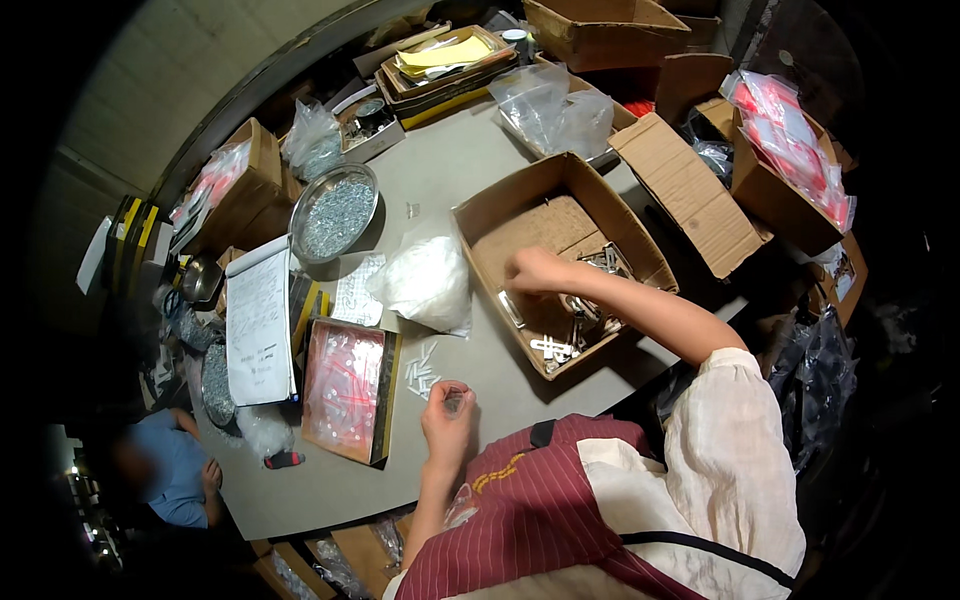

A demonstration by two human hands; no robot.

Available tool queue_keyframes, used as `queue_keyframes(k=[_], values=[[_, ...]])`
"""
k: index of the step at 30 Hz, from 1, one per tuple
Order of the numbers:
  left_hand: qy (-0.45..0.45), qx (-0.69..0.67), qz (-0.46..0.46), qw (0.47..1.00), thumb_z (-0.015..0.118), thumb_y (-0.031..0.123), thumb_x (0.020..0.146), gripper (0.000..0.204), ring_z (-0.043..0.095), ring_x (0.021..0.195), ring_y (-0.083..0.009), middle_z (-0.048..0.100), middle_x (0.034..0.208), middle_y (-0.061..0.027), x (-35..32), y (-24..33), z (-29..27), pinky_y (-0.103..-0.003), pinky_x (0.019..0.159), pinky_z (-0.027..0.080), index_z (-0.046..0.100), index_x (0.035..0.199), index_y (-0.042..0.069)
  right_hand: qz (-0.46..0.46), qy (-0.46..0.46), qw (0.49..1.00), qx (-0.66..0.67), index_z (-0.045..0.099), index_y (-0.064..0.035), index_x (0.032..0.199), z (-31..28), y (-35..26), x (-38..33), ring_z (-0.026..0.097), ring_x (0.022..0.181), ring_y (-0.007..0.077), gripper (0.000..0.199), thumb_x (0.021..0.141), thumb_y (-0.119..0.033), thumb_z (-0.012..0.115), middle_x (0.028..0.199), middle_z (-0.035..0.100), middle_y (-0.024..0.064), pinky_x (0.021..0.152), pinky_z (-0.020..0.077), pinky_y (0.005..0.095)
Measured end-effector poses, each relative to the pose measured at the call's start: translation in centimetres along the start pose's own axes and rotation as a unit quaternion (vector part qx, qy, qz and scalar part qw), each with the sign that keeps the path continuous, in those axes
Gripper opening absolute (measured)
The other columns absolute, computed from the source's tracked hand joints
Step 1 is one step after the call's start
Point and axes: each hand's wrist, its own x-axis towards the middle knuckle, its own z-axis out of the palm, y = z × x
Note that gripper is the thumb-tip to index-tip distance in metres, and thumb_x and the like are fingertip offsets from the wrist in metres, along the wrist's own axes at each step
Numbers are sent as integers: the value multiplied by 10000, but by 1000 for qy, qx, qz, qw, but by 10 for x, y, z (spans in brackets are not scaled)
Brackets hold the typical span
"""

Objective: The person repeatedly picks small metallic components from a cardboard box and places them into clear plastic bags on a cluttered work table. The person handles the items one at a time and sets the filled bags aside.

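Note:
My right hand (532, 271) is inside an open cardboard box (627, 210), fingers curled downward and their tips hidden. Just below those fingers, a flat metal piece (511, 309) lies against the box's near left wall. Slotted metal pieces (557, 349) are heaped in the box's near and right part, beneath my right forearm. Near the table's front edge, my left hand (447, 422) curls around something small and greyish that I cannot make out. Several short white plastic pieces (422, 372) lie beside it. Beyond them is a clear bag full of white pieces (427, 283).
A metal bowl of small shiny parts (338, 212) stands left of the box. Nearer are a written notepad (258, 325) and a tray of red-and-clear packets (345, 385). Cardboard boxes (790, 160) crowd the far and right sides. Another person (180, 468) is at far left.

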Motion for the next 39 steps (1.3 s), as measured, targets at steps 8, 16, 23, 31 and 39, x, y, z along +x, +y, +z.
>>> queue_keyframes(k=[8, 16, 23, 31, 39], values=[[37, -17, -8, 999, 730, 65, 929, 148, 644, 886, -121, 691, 921, -42, -14, -7, -5, -279, 823, 516, 633, 1029, 14, 75, -90, 978, 175, 771, 21, 931, 31, 22, 43, 725, 783, 298, 249, 762, -147, 700, 821, 743, 194, 733, 561, 434], [51, -65, -29, 996, 720, 59, 906, 161, 661, 922, -154, 700, 952, -61, -23, -24, -5, -310, 862, 523, 641, 1039, 13, 91, -67, 969, 220, 693, 37, 903, 47, 36, 50, 731, 616, 254, 142, 897, -100, 656, 727, 700, 123, 544, 584, 353], [25, -8, 10, 1000, 727, 81, 919, 166, 648, 925, -134, 694, 970, -51, -13, 7, 1, -295, 851, 523, 646, 1051, 21, 70, -16, 978, 196, 678, 11, 877, 14, 11, 43, 649, 544, 177, 103, 873, -88, 649, 713, 683, 85, 495, 520, 321], [-55, -54, 33, 997, 757, 86, 870, 200, 710, 937, -198, 728, 957, -97, 11, 43, 14, -329, 836, 538, 658, 1035, 30, -257, -1, 959, 120, 701, -9, 999, -16, -101, -65, 644, 684, 141, 224, 801, -66, 613, 813, 706, 83, 636, 517, 311], [-102, -15, 1, 995, 721, 30, 846, 245, 711, 923, -227, 729, 975, -116, 10, 56, 6, -360, 801, 536, 672, 1087, 23, -375, -10, 913, -161, 632, -84, 1037, 7, -158, -107, 709, 762, 363, 265, 831, -248, 664, 785, 712, 154, 661, 546, 473]])
